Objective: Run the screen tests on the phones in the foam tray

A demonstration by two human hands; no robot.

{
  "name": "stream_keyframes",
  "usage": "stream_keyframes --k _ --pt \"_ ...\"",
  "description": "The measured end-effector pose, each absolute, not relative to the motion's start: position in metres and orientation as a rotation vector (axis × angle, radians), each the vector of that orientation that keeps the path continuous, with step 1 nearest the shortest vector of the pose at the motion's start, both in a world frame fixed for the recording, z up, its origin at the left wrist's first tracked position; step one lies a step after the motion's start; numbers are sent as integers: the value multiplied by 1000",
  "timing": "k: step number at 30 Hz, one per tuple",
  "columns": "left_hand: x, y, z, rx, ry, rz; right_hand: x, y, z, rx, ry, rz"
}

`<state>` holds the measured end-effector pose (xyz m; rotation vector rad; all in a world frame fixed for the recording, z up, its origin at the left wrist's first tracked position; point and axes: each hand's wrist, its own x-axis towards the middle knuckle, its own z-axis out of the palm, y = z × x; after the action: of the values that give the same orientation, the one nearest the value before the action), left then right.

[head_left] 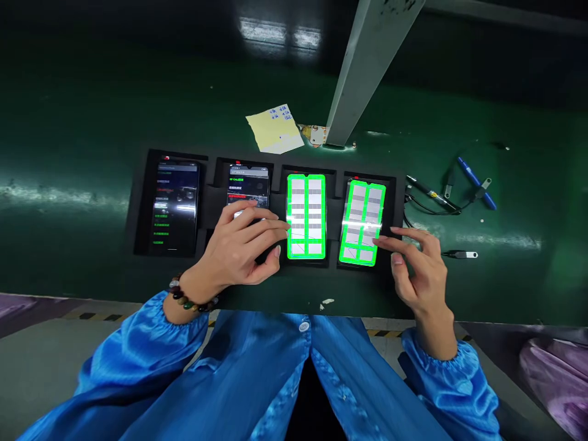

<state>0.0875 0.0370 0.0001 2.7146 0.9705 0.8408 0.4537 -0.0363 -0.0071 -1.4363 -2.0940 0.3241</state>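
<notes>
A black tray (142, 202) on the green bench holds several phones side by side. The far-left phone (174, 205) shows dark text. My left hand (241, 248) lies over the lower half of the second phone (248, 184), fingers stretched right, tips at the edge of the third phone (306, 215), whose screen shows a green-framed grid. My right hand (420, 263) is open; its index finger touches the right edge of the tilted fourth phone (362, 222), which shows the same green grid. Neither hand holds anything.
A yellow note (274, 127) with blue writing lies behind the tray beside a grey metal post (362, 67). Cables with plugs (459, 254), a black pen (432, 195) and a blue pen (475, 181) lie right of the tray. Purple cloth (555, 367) sits lower right.
</notes>
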Motion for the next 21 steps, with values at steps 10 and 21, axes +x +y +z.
stream_keyframes --k 10,21 --pt "88 38 -1 2711 962 766 451 -30 -7 -1450 -2143 331" --pt "136 48 5 2741 752 484 450 -26 -11 -1451 -2055 327"
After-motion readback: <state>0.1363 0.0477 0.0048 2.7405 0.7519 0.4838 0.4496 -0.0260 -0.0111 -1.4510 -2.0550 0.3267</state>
